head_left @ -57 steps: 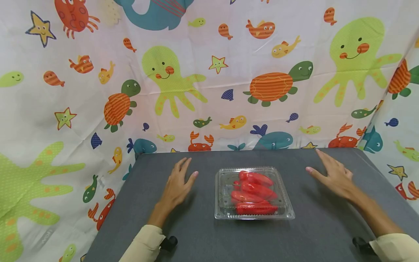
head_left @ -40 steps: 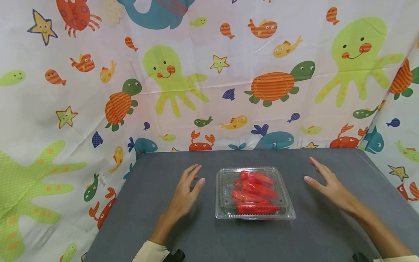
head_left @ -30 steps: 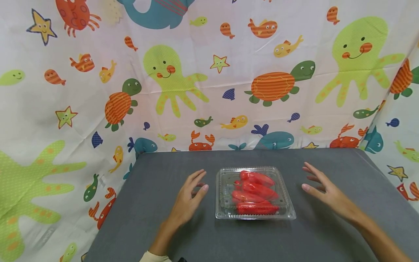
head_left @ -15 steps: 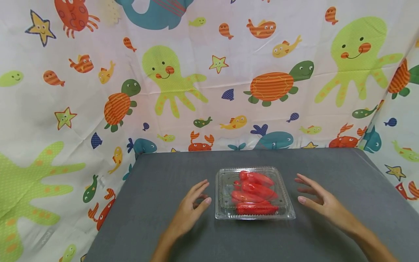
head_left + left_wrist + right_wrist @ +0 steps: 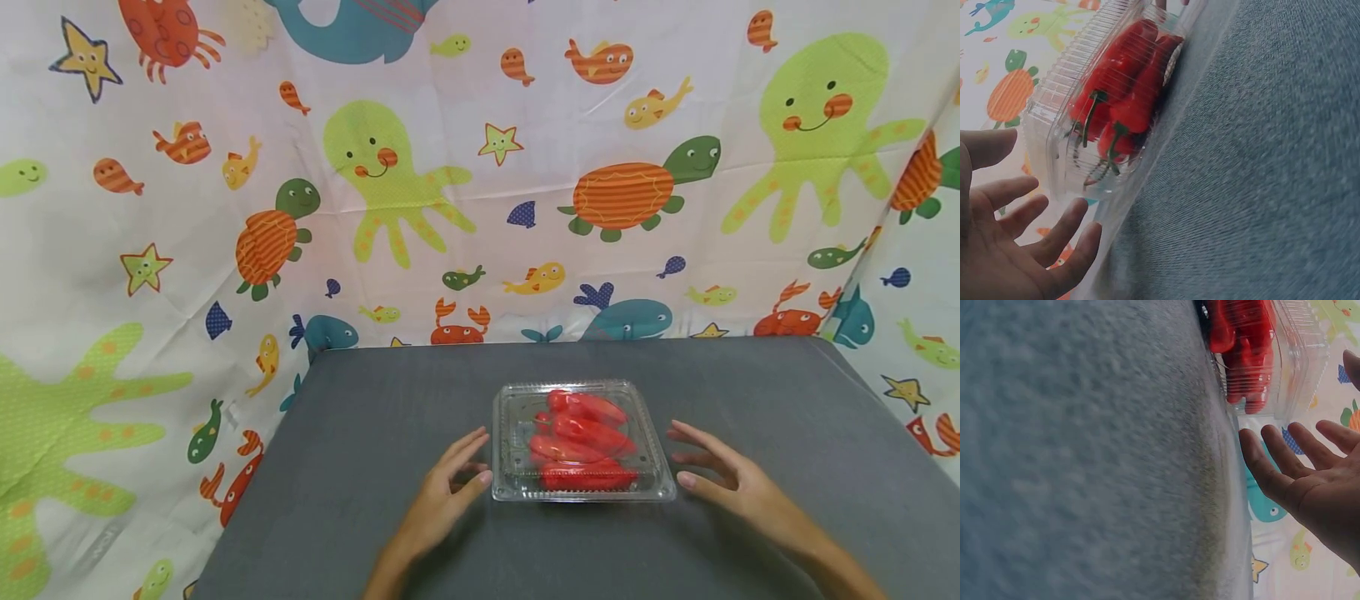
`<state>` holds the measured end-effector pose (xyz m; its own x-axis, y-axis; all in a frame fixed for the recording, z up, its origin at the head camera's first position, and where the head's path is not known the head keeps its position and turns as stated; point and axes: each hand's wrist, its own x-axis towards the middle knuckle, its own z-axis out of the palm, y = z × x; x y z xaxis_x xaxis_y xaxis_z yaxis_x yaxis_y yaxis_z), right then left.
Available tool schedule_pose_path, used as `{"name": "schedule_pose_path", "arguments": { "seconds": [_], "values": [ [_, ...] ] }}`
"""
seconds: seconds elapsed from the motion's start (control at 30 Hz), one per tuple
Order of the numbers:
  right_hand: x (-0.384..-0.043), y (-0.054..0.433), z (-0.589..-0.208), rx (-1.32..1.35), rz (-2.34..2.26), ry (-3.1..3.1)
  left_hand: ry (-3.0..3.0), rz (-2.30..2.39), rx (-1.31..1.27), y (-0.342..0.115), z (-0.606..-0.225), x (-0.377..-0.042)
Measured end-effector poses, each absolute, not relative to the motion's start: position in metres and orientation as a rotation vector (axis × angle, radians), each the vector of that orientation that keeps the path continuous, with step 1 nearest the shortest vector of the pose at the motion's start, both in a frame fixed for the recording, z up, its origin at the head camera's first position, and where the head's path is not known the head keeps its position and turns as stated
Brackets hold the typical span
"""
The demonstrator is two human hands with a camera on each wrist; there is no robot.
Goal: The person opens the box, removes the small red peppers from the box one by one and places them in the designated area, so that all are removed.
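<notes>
A clear plastic clamshell box [image 5: 517,433] with its lid down sits on the grey table, several red peppers [image 5: 585,433] inside it. In the left wrist view the peppers [image 5: 1129,87] show green stems through the ribbed wall. My left hand [image 5: 442,496], fingers spread and relaxed, is just off the box's left side, fingertips close to its rim. On the opposite side my right hand [image 5: 738,492] faces the box with fingers loosely extended, holding nothing. The right wrist view shows a gap between the right fingers [image 5: 1279,450] and the box wall [image 5: 1291,375].
The grey cloth-covered table [image 5: 405,383] surrounds the box on all sides. Behind it and at both sides hangs a white curtain [image 5: 450,183] printed with sea animals.
Both hands have moved inward and toward the near edge, from well apart to close beside the box. The box and peppers have stayed where they were.
</notes>
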<state>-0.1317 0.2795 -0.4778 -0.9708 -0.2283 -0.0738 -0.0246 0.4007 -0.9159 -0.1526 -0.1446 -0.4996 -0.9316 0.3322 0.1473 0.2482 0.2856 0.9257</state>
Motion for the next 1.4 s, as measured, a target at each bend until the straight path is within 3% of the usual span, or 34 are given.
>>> {"name": "schedule_pose_path", "arguments": {
  "seconds": [1.4],
  "values": [
    [-0.1273, 0.2811, -0.4865, -0.304, -1.665, 2.359, 2.446, 1.701, 0.547, -0.1398, -0.5088, -0.1545]
  ]
}}
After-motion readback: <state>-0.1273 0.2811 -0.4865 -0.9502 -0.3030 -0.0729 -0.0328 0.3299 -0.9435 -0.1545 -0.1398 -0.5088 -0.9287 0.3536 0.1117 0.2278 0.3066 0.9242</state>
